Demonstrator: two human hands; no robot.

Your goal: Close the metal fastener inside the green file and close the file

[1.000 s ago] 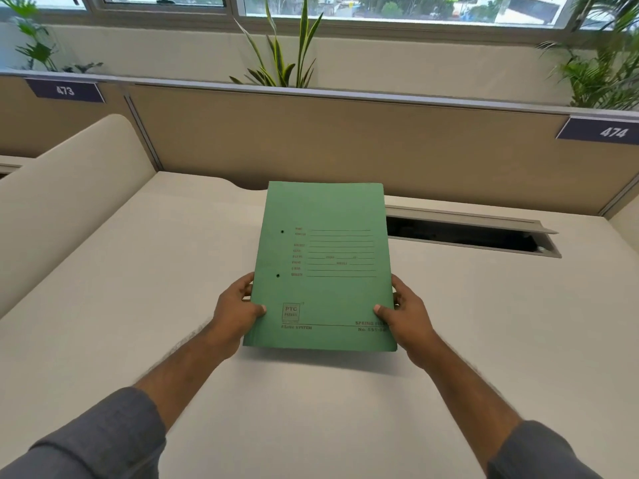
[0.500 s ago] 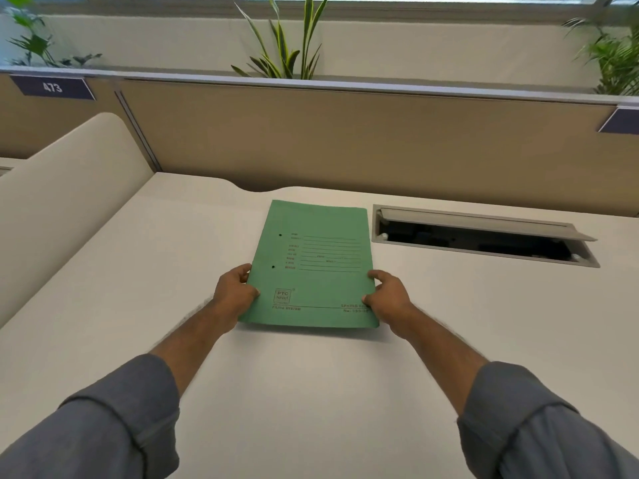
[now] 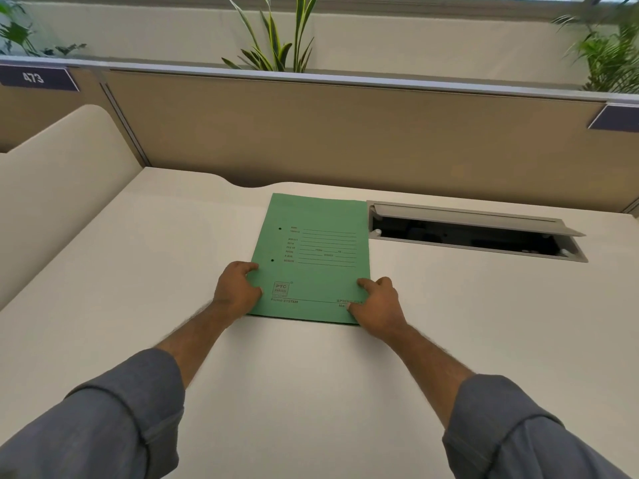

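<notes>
A: Where is the green file (image 3: 313, 257) found?

B: It is laid shut and flat on the pale, matte desk (image 3: 311, 392), its printed cover facing up. 2 punched holes are seen near its left edge. The card is thin, matte and rectangular.

A: How is it gripped?

B: Its near left edge is pinched by the left hand (image 3: 236, 291), thumb on the cover. Its near right corner is pressed by the right hand (image 3: 379, 305), fingers curled and thumb resting on top. The fastener inside cannot be seen.

A: What is noted around it?

B: A grey cable hatch (image 3: 477, 231) with a raised lid lies just beside its right edge. A tan fabric partition (image 3: 345, 133) stands behind, labelled 473 (image 3: 34, 77), with a leafy plant (image 3: 273, 39) above.
</notes>
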